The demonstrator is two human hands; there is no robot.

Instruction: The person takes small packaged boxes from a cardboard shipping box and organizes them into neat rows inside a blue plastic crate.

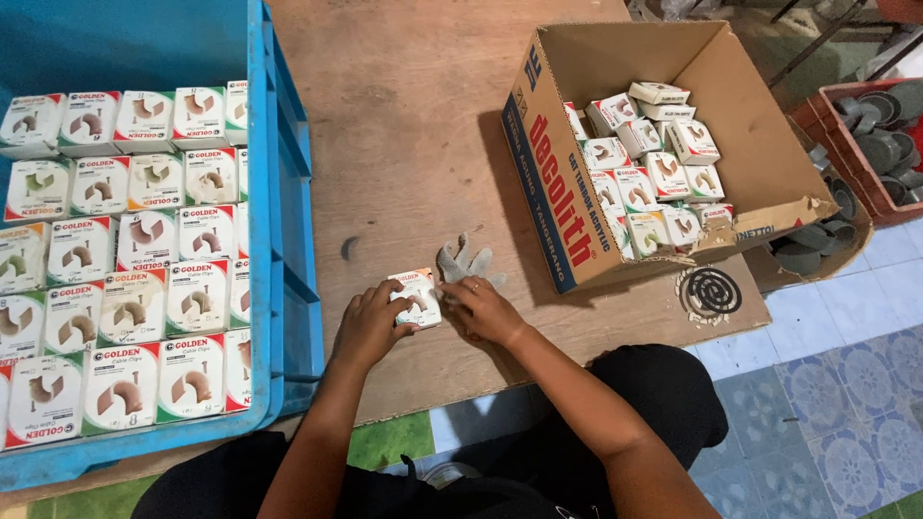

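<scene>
Holding a small white box point(417, 296) between both hands, you have your left hand point(370, 325) clamped on its near side and your right hand point(483, 309) pinching its far edge. Just beyond your fingertips lies a grey glove point(463, 261), possibly crumpled. Well left of your fingers, the blue crate point(288, 240) holds neat rows of the same boxes. Beyond your right fingers, the cardboard carton point(558, 173) holds a loose jumble of them.

Small packing workshop: blue crate point(288, 240) w/ boxed goods, cardboard carton point(548, 173), wooden board point(404, 115).
</scene>
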